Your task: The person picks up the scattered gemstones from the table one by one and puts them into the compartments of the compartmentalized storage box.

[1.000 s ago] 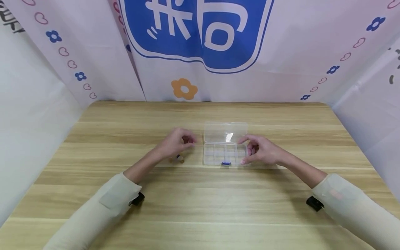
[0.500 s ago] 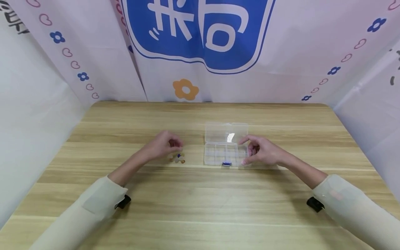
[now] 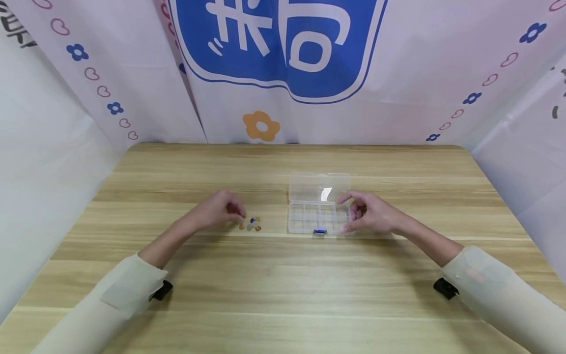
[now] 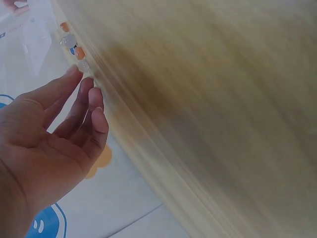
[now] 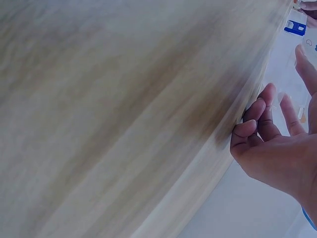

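Observation:
A clear plastic compartment box [image 3: 304, 220] with a blue latch [image 3: 320, 231] lies on the table, its transparent lid [image 3: 305, 187] laid back. My right hand [image 3: 372, 214] holds the box's right end, thumb at the front and index finger at the back; the other fingers are curled. My left hand [image 3: 220, 210] hovers just left of several small beads, orange [image 3: 258, 228], blue [image 3: 253, 221] and clear. In the left wrist view, its thumb and index finger are slightly apart, close to a clear bead [image 4: 83, 64]. No bead shows clearly between them.
The wood-grain table [image 3: 283, 285] runs to a white printed cloth [image 3: 398, 118] hanging behind it. More white cloth hangs at both sides. Between the beads and the box lies a short stretch of tabletop.
My left hand has moved left from beside the box, past the beads, to their left side, leaving them more visible. My right hand and the box have stayed put.

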A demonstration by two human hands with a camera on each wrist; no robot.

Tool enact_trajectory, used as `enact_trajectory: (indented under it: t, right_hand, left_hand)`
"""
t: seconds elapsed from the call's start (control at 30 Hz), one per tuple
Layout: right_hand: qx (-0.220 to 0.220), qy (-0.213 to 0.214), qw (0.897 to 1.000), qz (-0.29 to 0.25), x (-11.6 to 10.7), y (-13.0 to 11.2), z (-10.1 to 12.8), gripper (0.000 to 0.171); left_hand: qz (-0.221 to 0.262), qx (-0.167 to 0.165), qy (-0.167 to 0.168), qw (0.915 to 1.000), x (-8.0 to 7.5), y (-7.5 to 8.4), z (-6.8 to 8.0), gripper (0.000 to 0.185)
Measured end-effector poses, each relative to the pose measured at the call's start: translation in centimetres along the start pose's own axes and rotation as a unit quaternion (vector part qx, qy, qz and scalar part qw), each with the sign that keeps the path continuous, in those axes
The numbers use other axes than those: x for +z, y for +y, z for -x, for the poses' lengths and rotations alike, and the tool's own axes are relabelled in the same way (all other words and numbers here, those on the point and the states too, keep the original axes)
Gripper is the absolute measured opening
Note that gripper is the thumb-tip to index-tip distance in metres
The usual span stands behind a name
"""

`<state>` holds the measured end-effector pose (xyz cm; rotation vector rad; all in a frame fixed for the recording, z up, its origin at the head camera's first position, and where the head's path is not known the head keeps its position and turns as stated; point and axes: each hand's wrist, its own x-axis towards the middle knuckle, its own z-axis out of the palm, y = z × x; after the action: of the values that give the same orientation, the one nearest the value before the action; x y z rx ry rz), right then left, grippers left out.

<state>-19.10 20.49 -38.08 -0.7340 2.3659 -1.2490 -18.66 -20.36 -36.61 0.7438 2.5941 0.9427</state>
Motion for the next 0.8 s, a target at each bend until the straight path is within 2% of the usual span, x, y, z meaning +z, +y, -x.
enact_trajectory:
  t: [0.2,0.5,0.8]
  right_hand:
    - [0.000,0.003,1.000,0.000,0.06,0.07,-0.07,0.061]
    - [0.003,0.003,1.000,0.002,0.00,0.13,-0.02,0.061]
    - [0.006,0.004,1.000,0.002,0.11,-0.10,-0.01,0.061]
  left_hand:
    - [-0.002,-0.016,-0.012,0.9998,-0.18,-0.11,0.22,0.006]
    - [0.000,0.009,-0.026,0.9996,-0.45,-0.17,0.60,0.004]
    - [-0.010,0.013,-0.029,0.9994,-0.37,-0.25,0.61,0.006]
